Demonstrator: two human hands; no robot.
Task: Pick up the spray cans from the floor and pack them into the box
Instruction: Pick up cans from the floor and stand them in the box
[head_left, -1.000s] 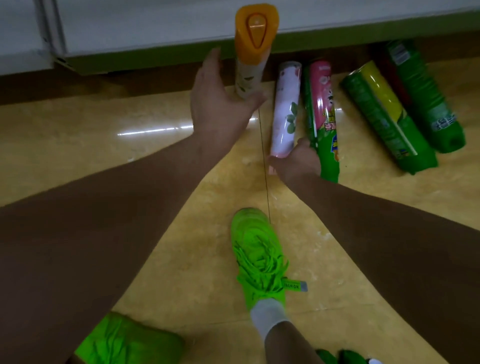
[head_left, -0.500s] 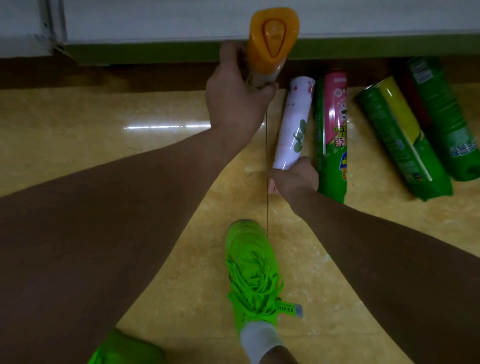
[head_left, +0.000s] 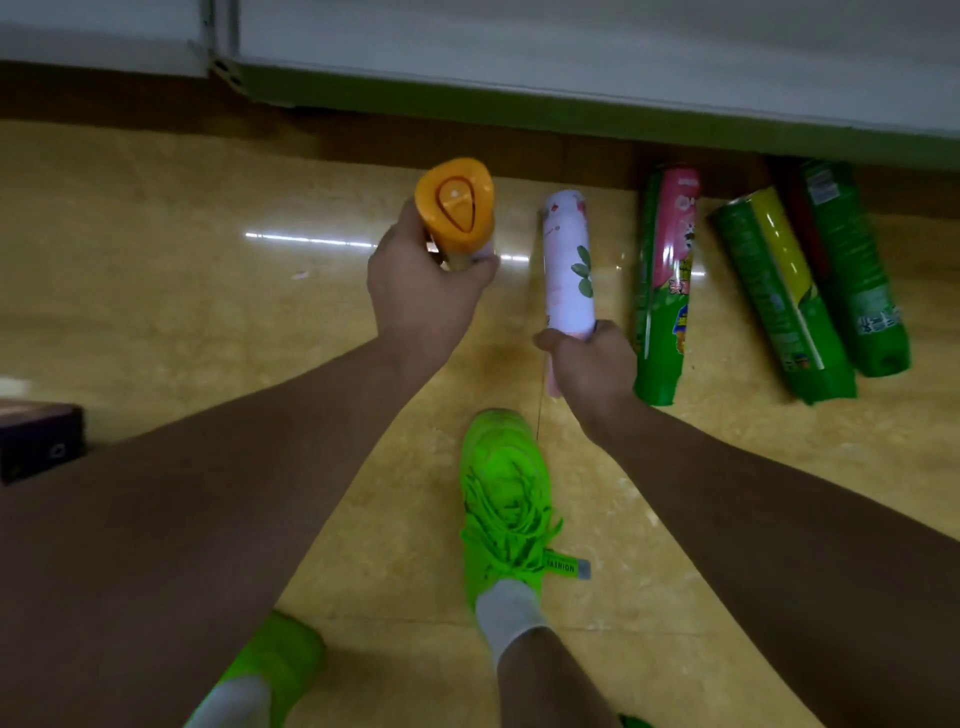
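**Two cans in hand, three left on the floor**

We hold one spray can in each hand. Our left hand (head_left: 421, 296) has its fingers wrapped round the body of the orange-capped can (head_left: 456, 208), upright with the cap facing us. Our right hand (head_left: 589, 366) is clenched round the lower end of the pale pink can (head_left: 567, 265), which points away from us; we cannot tell whether its far end touches the floor.

These cans look rigid, smooth and cylindrical, so we judge they will slip if pinched lightly. A full wrap round the middle of the body suits them best, clear of the cap and nozzle. They seem light enough for one hand each.

Lying on the glossy yellow tiled floor (head_left: 156, 312) are a green and pink can (head_left: 665, 280), a green and yellow can (head_left: 779, 296) and a dark green can (head_left: 852, 270), the last two touching side by side. Being round, they may roll. Behind them runs a shelf base with a green edge (head_left: 571, 111). A dark box (head_left: 36, 436) shows at the left edge, well apart from the cans.
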